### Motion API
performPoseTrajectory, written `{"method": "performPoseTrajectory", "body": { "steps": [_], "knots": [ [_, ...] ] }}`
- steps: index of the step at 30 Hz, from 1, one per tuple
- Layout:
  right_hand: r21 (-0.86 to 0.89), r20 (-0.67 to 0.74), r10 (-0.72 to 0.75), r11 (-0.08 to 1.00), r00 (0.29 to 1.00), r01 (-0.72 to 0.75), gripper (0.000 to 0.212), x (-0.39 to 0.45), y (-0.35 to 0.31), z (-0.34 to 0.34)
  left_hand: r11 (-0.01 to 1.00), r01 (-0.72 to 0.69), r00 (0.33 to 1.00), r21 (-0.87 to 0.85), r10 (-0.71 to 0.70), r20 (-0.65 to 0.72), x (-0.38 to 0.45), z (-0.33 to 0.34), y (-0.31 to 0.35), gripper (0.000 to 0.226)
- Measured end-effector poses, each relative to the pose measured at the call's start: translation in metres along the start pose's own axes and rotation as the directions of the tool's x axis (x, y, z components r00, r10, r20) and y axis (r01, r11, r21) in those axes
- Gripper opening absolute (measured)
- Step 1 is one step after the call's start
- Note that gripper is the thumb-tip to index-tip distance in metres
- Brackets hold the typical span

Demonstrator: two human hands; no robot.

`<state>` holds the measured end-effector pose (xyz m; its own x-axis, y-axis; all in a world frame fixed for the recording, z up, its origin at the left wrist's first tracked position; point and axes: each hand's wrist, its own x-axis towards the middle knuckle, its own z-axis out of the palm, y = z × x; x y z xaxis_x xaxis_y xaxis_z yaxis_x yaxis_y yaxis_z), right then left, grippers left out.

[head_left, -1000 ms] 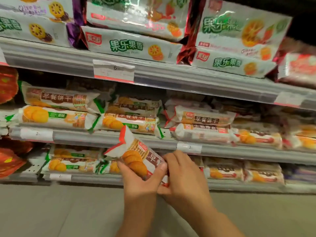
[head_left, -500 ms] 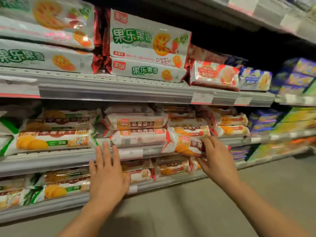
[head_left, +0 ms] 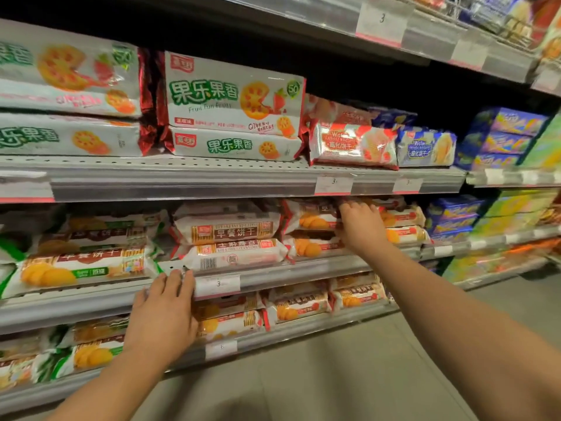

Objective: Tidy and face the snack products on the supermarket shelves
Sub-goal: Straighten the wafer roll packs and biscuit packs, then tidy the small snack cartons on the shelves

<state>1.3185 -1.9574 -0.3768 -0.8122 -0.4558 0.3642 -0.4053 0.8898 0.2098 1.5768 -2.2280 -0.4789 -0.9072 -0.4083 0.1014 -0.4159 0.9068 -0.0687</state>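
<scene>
My right hand [head_left: 362,227] grips the right end of a red-trimmed breakfast biscuit pack [head_left: 306,218]. That pack lies on top of another like it [head_left: 312,247] on the middle shelf [head_left: 273,276]. The hand covers the pack's right part. My left hand [head_left: 164,317] rests with straight fingers on the front rail of that shelf, just left of a price tag [head_left: 217,284]. Between my hands sit two stacked red-trimmed packs [head_left: 230,232]. Green-trimmed packs [head_left: 82,268] lie further left.
Large fruit biscuit packs [head_left: 233,95] fill the shelf above, with red wafer packs [head_left: 352,145] and blue ones [head_left: 425,148] to their right. More biscuit packs [head_left: 300,305] lie on the lower shelf. Blue and green boxes [head_left: 504,138] stand far right. Grey floor [head_left: 334,375] lies below.
My right hand carried the biscuit pack up and right onto the stack on the middle shelf. My left hand let go of it and came to rest on the shelf rail.
</scene>
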Motion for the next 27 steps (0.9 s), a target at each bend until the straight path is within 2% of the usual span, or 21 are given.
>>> {"method": "performPoseTrajectory", "body": {
  "steps": [8, 12, 15, 17, 19, 20, 21, 22, 24, 27],
  "knots": [
    [-0.062, 0.247, 0.043, 0.998, 0.968, -0.028, 0.054, 0.036, -0.012, 0.012, 1.000, 0.000, 0.998, 0.010, 0.000, 0.062, 0.004, 0.002, 0.000, 0.088],
    [-0.007, 0.341, -0.022, 1.000, 0.940, 0.026, 0.051, 0.044, -0.010, 0.014, 1.000, 0.004, 0.998, 0.024, -0.005, 0.069, 0.004, 0.007, 0.001, 0.093],
    [0.038, 0.473, -0.035, 0.999, 0.881, 0.020, 0.045, 0.050, -0.011, 0.003, 1.000, 0.011, 0.997, 0.013, -0.012, 0.076, 0.005, 0.008, 0.001, 0.094],
    [0.048, 0.485, -0.039, 0.999, 0.873, 0.018, 0.047, 0.047, -0.012, 0.001, 1.000, 0.015, 0.997, 0.006, -0.016, 0.072, 0.006, 0.009, 0.001, 0.093],
    [-0.013, 0.325, -0.092, 0.995, 0.941, 0.101, 0.051, 0.033, -0.018, 0.001, 1.000, 0.017, 0.997, -0.004, -0.016, 0.076, 0.005, 0.008, 0.001, 0.093],
    [-0.039, 0.177, -0.145, 0.987, 0.973, 0.154, 0.052, 0.021, -0.024, 0.004, 1.000, 0.015, 0.996, -0.006, -0.015, 0.083, 0.005, 0.007, 0.001, 0.093],
    [-0.019, 0.033, -0.223, 0.974, 0.974, 0.224, 0.048, 0.003, -0.032, 0.004, 1.000, 0.015, 0.996, -0.009, -0.014, 0.087, 0.005, 0.007, -0.001, 0.094],
    [0.045, -0.105, -0.309, 0.948, 0.945, 0.315, 0.041, -0.016, -0.043, 0.006, 1.000, 0.014, 0.996, -0.018, -0.012, 0.090, 0.006, 0.007, -0.002, 0.094],
    [0.186, -0.315, -0.436, 0.842, 0.843, 0.506, 0.031, -0.059, -0.070, 0.008, 0.999, 0.007, 0.996, -0.035, -0.004, 0.084, 0.006, 0.010, -0.005, 0.096],
    [0.257, -0.474, -0.502, 0.707, 0.724, 0.658, 0.035, -0.098, -0.124, -0.002, 0.999, -0.001, 0.996, -0.040, 0.004, 0.088, 0.004, 0.013, -0.008, 0.098]
  ]
}}
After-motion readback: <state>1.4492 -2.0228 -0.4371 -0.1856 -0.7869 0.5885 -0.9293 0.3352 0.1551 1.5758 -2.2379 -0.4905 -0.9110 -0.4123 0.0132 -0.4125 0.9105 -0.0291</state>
